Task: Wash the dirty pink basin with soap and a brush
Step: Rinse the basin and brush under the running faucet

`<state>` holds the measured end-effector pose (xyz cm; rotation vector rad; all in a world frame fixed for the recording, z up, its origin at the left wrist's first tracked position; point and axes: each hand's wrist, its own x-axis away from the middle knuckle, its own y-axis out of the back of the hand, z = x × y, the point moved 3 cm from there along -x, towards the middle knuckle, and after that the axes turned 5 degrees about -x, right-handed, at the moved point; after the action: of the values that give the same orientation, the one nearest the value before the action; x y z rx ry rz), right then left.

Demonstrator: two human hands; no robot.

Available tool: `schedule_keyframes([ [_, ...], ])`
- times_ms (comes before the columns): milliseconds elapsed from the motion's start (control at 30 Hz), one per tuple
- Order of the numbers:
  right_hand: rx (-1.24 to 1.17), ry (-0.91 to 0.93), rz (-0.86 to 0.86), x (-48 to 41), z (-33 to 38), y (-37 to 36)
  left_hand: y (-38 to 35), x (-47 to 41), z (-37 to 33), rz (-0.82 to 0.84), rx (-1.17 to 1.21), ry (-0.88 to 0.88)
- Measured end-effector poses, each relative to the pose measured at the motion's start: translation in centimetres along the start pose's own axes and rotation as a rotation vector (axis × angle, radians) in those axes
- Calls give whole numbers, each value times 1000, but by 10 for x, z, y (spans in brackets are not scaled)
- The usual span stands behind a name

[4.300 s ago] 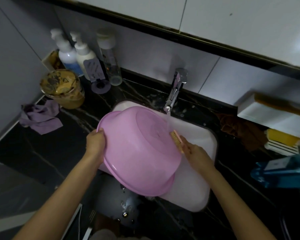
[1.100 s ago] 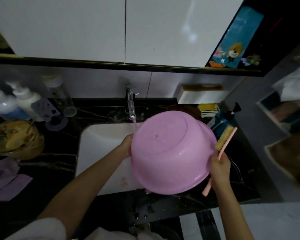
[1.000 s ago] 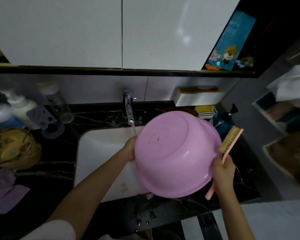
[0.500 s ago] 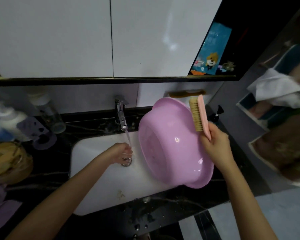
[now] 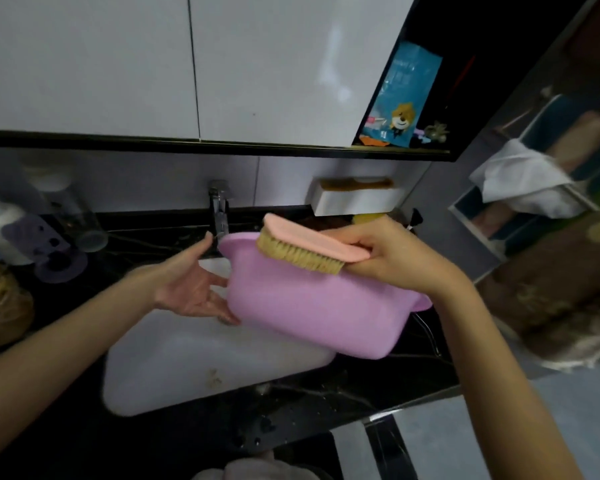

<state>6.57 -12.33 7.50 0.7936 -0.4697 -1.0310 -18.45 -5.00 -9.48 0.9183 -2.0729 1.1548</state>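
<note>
Nearest the camera, a pale cloth [image 5: 236, 470] shows at the bottom edge, in front of the wet black marble counter [image 5: 309, 407]. Set into the counter is a white sink [image 5: 187, 368], with a small brownish smear on its floor.

Both bare forearms reach in over the sink. The left hand [image 5: 187, 289] lies open, palm turned up and fingers spread. Its lower fingertips touch the left wall of the pink basin [image 5: 312, 313] near the base, and its thumb points up toward the tap.

The basin hangs in the air over the right part of the sink and the counter beside it. Its rim faces upward and it is tilted, left end higher than right.

The right hand [image 5: 392, 258] sits at the basin's near rim with its fingers curled round the pink handle of a brush [image 5: 305, 247]. Whether it pinches the rim as well cannot be told. The brush lies nearly level across the rim, tan bristles facing down.

Behind the basin stands a chrome faucet [image 5: 219, 209]. To the left are a clear cup [image 5: 84, 226], a purple holder [image 5: 49, 252] and white pump bottles [image 5: 0, 230]. A white wall tray [image 5: 355, 200] is mounted to the right, under white cabinet doors [image 5: 153, 64] and a blue packet [image 5: 406, 98].
</note>
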Motion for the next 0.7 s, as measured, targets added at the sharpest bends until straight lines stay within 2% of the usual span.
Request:
schedule_keyframes([
  [133, -145, 18, 290, 3, -8, -15, -13, -2, 25, 44, 141, -58],
  [333, -373, -14, 550, -7, -22, -41, -6, 6, 57, -72, 102, -26],
  [433, -390, -49, 550, -10, -35, -48, -4, 16, 66, -170, 119, -105],
  [533, -196, -110, 437, -24, -64, -54, 3, 27, 80, -332, 239, -170],
  [700, 103, -354, 251, -46, -120, -73, 5, 44, 90, -488, 321, -331],
])
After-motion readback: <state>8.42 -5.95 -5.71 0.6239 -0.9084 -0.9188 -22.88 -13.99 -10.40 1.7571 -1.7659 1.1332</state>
